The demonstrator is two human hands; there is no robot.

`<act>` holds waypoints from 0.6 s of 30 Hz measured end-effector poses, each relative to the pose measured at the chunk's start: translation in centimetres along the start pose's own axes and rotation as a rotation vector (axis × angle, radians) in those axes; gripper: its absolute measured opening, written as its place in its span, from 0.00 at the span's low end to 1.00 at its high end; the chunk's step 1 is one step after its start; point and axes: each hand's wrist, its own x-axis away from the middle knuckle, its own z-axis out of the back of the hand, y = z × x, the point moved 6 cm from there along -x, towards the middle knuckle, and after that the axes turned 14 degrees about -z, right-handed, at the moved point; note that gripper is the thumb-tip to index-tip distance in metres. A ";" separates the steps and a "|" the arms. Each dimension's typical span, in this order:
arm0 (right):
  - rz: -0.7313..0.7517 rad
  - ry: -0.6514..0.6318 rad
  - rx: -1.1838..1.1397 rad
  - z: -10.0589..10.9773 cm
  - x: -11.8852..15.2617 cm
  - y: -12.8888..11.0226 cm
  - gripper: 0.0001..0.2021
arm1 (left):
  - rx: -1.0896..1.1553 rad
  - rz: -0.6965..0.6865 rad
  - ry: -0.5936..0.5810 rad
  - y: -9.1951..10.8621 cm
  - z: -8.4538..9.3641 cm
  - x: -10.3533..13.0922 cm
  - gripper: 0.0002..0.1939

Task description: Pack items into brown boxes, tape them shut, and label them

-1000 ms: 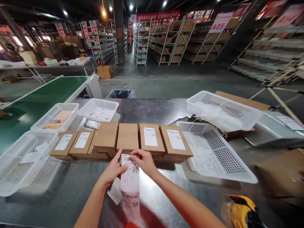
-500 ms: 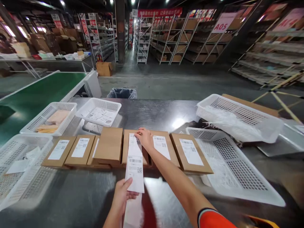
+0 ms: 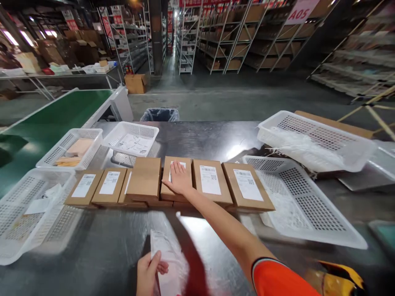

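Note:
My right hand [image 3: 179,177] lies flat with fingers stretched out, pressing on a white shipping label [image 3: 182,164] on top of a cardboard box [image 3: 168,192]; most of that label is under the hand. At the lower middle, my left hand [image 3: 150,269] is closed on a strip of shipping labels [image 3: 168,257], which is blurred and hangs toward me. Left of the right hand stands a taller box [image 3: 144,181] with no label showing on top. A labelled box [image 3: 222,189] sits to its right, with another labelled box [image 3: 257,203] beyond it.
Smaller labelled boxes [image 3: 78,197] continue the row leftward. White perforated baskets flank it: one with papers [image 3: 18,213], one with white shreds [image 3: 339,224], another tilted [image 3: 359,158]. A green conveyor [image 3: 70,109] is at far left. A yellow object [image 3: 339,279] lies at lower right.
The label strip is now apart from the box, drawn down toward me in my left hand. My right hand has gone from pinching at the label's top to lying flat on it.

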 end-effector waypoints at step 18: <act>-0.009 -0.441 -1.132 1.9 15.8 -6.0 0.22 | -0.100 -0.516 -0.177 11.6 2.1 8.6 0.24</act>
